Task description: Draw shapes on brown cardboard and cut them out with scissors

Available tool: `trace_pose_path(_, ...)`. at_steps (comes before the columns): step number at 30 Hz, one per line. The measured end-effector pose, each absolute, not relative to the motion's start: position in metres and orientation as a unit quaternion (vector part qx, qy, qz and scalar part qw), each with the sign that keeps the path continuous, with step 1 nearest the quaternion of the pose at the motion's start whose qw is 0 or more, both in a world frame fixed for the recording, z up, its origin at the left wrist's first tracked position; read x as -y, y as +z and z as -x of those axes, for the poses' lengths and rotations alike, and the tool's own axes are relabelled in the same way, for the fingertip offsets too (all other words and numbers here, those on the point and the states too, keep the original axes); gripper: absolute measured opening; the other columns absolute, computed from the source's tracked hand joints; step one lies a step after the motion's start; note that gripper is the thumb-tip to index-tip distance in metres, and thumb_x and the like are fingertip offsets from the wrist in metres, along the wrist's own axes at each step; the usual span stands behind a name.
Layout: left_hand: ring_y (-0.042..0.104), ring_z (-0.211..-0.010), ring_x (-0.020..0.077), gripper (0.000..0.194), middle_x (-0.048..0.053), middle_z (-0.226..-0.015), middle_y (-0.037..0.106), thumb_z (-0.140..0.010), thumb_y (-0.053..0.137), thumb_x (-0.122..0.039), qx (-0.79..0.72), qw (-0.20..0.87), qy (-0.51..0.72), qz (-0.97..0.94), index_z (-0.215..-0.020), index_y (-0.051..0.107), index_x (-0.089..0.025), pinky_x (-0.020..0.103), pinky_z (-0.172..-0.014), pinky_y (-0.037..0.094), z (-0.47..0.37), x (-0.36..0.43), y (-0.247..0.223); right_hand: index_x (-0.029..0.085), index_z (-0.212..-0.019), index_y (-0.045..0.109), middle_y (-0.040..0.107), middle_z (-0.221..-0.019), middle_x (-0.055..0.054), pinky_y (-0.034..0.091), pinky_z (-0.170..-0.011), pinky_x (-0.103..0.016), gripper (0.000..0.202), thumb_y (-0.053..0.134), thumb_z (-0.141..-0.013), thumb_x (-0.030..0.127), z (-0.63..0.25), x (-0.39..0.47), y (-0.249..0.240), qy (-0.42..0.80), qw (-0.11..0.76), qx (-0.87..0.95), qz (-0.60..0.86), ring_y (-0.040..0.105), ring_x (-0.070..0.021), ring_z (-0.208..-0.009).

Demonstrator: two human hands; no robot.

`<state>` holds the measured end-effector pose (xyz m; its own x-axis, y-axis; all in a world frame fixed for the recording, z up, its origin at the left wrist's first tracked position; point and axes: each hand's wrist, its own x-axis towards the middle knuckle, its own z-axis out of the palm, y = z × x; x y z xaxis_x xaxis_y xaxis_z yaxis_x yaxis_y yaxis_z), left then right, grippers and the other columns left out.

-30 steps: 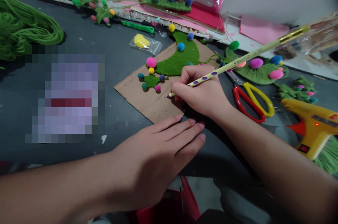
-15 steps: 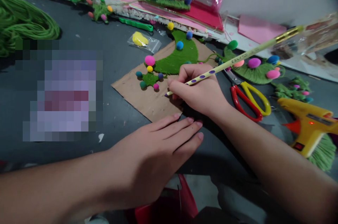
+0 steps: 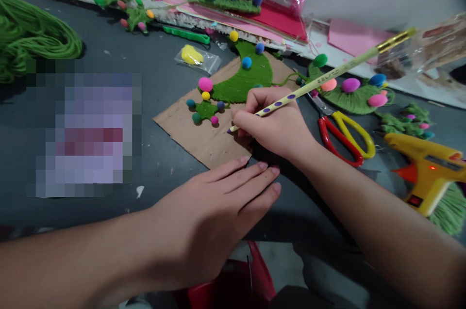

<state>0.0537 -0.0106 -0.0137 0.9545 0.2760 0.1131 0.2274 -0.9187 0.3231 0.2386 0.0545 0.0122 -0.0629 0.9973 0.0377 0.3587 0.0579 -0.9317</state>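
Between thumb and fingers, my right hand (image 3: pixel 274 122) grips a pale pencil with purple dots (image 3: pixel 320 79); its tip rests at the brown cardboard (image 3: pixel 189 139). My left hand (image 3: pixel 222 202) lies flat, fingers stretched out, its fingertips by the cardboard's lower corner, holding nothing. A green yarn crescent (image 3: pixel 251 76) with coloured balls lies on the cardboard, just beyond my right hand. Left of the pencil tip is a small green star (image 3: pixel 206 109) with balls at its points.
Red-and-yellow scissors (image 3: pixel 340 139) and a yellow glue gun (image 3: pixel 429 168) lie to the right. Green yarn (image 3: pixel 36 35) is at the far left, near a blurred-out patch. A small bag with something yellow (image 3: pixel 192 55) sits behind the cardboard. More decorations line the back.
The pencil's upper end has tilted slightly, while its tip stays at the same spot. Both hands hold their places; the view has shifted slightly.
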Motion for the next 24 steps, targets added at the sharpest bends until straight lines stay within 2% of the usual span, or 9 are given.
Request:
trace_pose_path(6, 0.017, -0.16, 0.0255, 0.085, 0.011, -0.173, 0.017, -0.077, 0.054, -0.014, -0.13, 0.158, 0.072, -0.976, -0.158, 0.03, -0.01, 0.041, -0.132, 0.002, -0.0537, 0.0107, -0.0116, 0.023, -0.054, 0.044, 0.059, -0.053, 0.002, 0.048, -0.046, -0.025, 0.034, 0.068, -0.075, 0.011, -0.2409, -0.0553, 0.0111, 0.346, 0.391, 0.638, 0.565, 0.063, -0.0136, -0.052)
trace_pose_path(16, 0.015, -0.161, 0.025, 0.084, 0.011, -0.173, 0.015, -0.079, 0.053, -0.017, -0.127, 0.163, 0.071, -0.976, -0.159, 0.029, -0.01, 0.037, -0.13, -0.008, -0.0543, 0.0115, -0.0129, 0.023, -0.055, 0.044, 0.06, -0.053, 0.002, 0.048, -0.045, -0.024, 0.031, 0.065, -0.073, 0.009, -0.2429, -0.057, 0.0087, 0.348, 0.399, 0.642, 0.555, 0.063, -0.0133, -0.051)
trace_pose_path(24, 0.013, -0.161, 0.0247, 0.084, 0.01, -0.174, 0.013, -0.081, 0.052, -0.017, -0.132, 0.168, 0.061, -0.975, -0.16, 0.027, -0.011, 0.037, -0.13, -0.008, -0.0534, 0.0115, -0.0115, 0.023, -0.055, 0.045, 0.059, -0.051, 0.003, 0.045, -0.042, -0.023, 0.029, 0.066, -0.072, 0.011, -0.2411, -0.0569, 0.0102, 0.375, 0.404, 0.623, 0.555, 0.065, -0.0143, -0.05)
